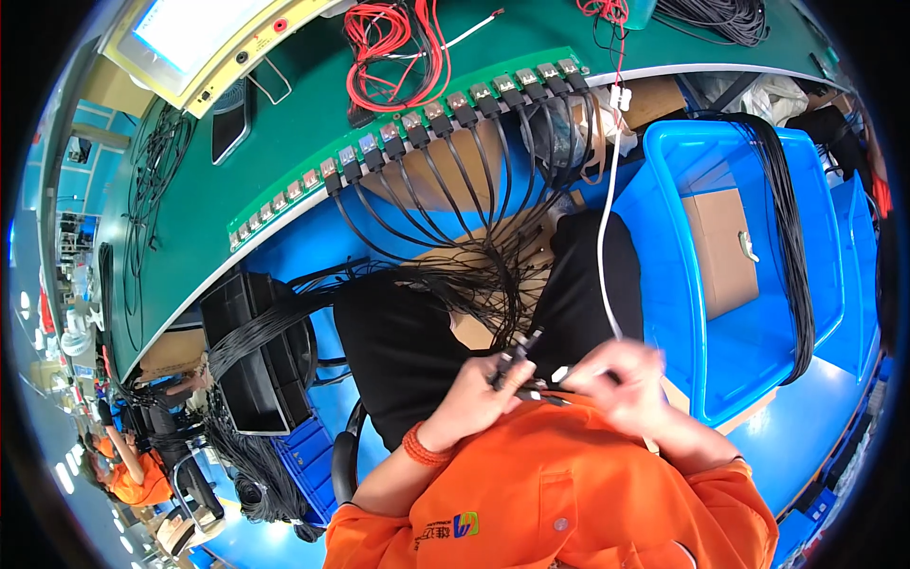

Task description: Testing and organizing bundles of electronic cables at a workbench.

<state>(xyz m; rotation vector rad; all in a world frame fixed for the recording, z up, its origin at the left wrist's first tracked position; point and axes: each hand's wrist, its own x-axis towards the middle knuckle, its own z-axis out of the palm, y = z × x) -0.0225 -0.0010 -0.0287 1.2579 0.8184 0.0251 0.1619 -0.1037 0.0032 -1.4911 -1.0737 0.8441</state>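
My left hand [488,389] is closed around black cable connectors [512,358] at my lap. My right hand [621,384] is beside it, smeared by motion, near a white plug [561,374] and a white cable [607,270] that hangs from the bench. Above them a long green circuit board [353,161] lies along the bench edge, with black plugs [418,136] in many of its sockets. Their cables run down into a dark bundle [493,266] over my lap and a cardboard surface.
The green bench [180,228] holds a yellow-cased instrument [161,90] and red cable coils [389,47]. A blue bin [834,261] with draped cables stands at right. A black tray [246,370] is at left. A co-worker [137,479] sits at far left.
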